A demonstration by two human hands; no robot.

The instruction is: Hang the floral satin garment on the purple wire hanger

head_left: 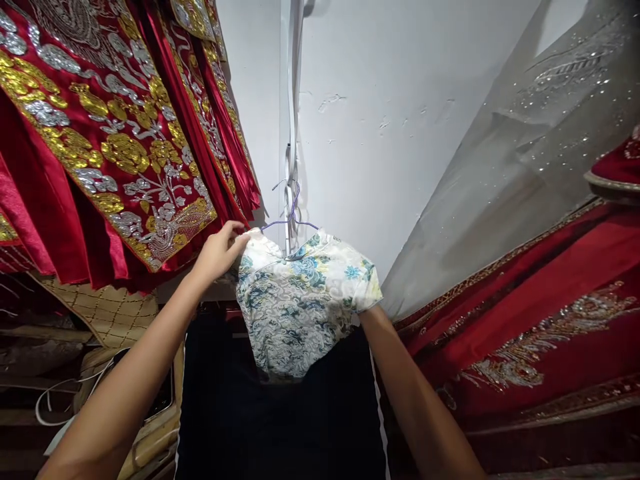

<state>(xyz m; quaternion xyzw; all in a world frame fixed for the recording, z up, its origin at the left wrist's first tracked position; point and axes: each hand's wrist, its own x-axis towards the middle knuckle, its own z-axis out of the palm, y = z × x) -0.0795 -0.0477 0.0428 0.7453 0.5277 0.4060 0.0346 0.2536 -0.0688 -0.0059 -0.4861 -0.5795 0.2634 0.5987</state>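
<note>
A small white dress with blue and green flowers [300, 300] hangs on a thin purple wire hanger [291, 217] in front of a white wall. My left hand [220, 252] pinches the dress's left shoulder, fingers closed on the cloth. The right forearm [415, 393] reaches up from below and runs into the dress's right sleeve. That hand is hidden inside the cloth, so its fingers do not show.
Red robes with gold and silver embroidery [115, 140] hang close on the left. A grey sequinned veil [525, 133] and red embroidered cloth [540, 333] fill the right. Dark fabric [280, 427] lies below the dress. White cables [55, 400] lie at lower left.
</note>
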